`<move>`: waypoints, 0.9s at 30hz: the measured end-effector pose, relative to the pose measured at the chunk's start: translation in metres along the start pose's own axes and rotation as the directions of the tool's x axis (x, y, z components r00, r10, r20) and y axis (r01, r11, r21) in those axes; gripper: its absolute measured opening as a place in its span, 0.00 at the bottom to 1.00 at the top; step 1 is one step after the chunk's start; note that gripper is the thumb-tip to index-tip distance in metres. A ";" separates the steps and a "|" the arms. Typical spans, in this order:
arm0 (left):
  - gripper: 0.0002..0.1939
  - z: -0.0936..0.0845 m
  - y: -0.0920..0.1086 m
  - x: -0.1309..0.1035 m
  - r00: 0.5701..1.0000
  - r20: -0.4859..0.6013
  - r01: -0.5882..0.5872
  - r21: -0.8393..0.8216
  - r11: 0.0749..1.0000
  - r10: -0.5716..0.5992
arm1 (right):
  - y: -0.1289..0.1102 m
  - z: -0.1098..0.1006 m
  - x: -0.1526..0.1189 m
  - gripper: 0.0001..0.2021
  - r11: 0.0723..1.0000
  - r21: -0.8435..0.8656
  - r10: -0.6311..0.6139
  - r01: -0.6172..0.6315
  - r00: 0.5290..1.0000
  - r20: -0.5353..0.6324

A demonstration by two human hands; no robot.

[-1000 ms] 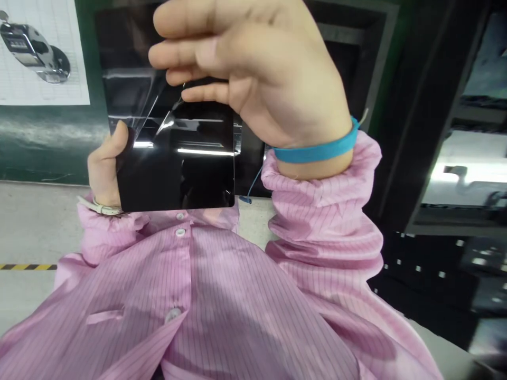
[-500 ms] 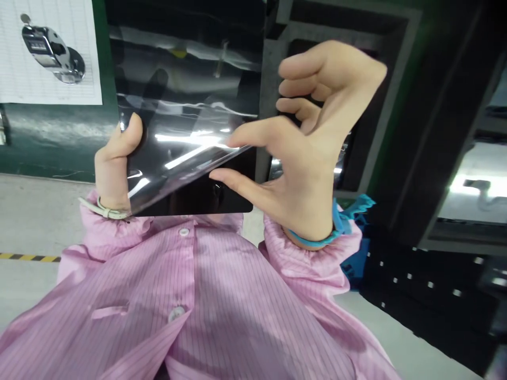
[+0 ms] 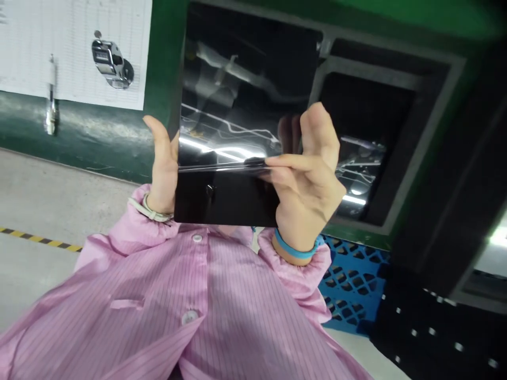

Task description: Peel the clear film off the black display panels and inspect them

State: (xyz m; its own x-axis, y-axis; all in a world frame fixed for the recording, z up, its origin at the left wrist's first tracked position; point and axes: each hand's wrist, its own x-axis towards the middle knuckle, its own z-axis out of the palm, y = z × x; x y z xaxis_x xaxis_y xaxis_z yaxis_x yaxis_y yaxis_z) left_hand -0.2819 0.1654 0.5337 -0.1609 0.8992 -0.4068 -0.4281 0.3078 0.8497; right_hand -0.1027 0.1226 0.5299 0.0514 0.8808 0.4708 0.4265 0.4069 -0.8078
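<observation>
A glossy black rectangular panel [image 3: 225, 206] is held up in front of my body, its surface full of light reflections. My left hand [image 3: 163, 174] supports it at the left edge, with the thumb raised beside the panel and the other fingers hidden behind it. Clear film [image 3: 233, 134] covers the upper part of the panel, and its folded-back edge runs across the lower third. At the right end of that edge, my right hand [image 3: 309, 184] pinches the film between thumb and forefinger. Below the film edge, the panel's surface is bare.
A chrome tally counter [image 3: 113, 63] rests on a printed sheet [image 3: 79, 31] on the green worktop [image 3: 99, 142]. Left of it lies a pen [image 3: 50, 105]. Another dark panel [image 3: 364, 142] sits in a grey frame to the right. A blue lattice crate [image 3: 354, 285] stands below.
My right hand now pinches the film, where its thumb and forefinger were apart. The film edge has gone from slanting to nearly level across the panel. My left thumb has come off the panel's face.
</observation>
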 end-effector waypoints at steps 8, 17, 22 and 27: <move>0.35 -0.003 -0.001 -0.019 0.999 0.018 0.043 -0.073 0.996 -0.042 | -0.011 0.012 -0.005 0.19 0.992 0.000 0.121 -0.125 0.959 -0.255; 0.50 -0.009 0.003 -0.041 0.952 0.302 0.093 -0.166 0.982 -0.039 | -0.018 0.014 -0.014 0.26 0.986 0.169 0.074 -0.006 0.913 -0.401; 0.50 -0.008 0.010 -0.046 0.910 0.415 0.112 -0.204 0.973 -0.018 | -0.026 0.012 -0.015 0.24 0.994 0.109 0.066 -0.022 0.903 -0.425; 0.43 -0.008 0.020 -0.050 0.910 0.415 0.039 -0.146 0.988 0.025 | -0.029 0.009 -0.016 0.28 0.996 0.030 0.092 -0.088 0.895 -0.436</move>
State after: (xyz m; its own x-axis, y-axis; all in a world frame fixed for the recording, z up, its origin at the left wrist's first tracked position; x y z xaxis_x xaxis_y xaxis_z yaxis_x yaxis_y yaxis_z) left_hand -0.2890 0.1240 0.5683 0.2116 0.9547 -0.2093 -0.5597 0.2939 0.7748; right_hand -0.1242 0.0993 0.5425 0.4789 0.7204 0.5016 0.3932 0.3348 -0.8563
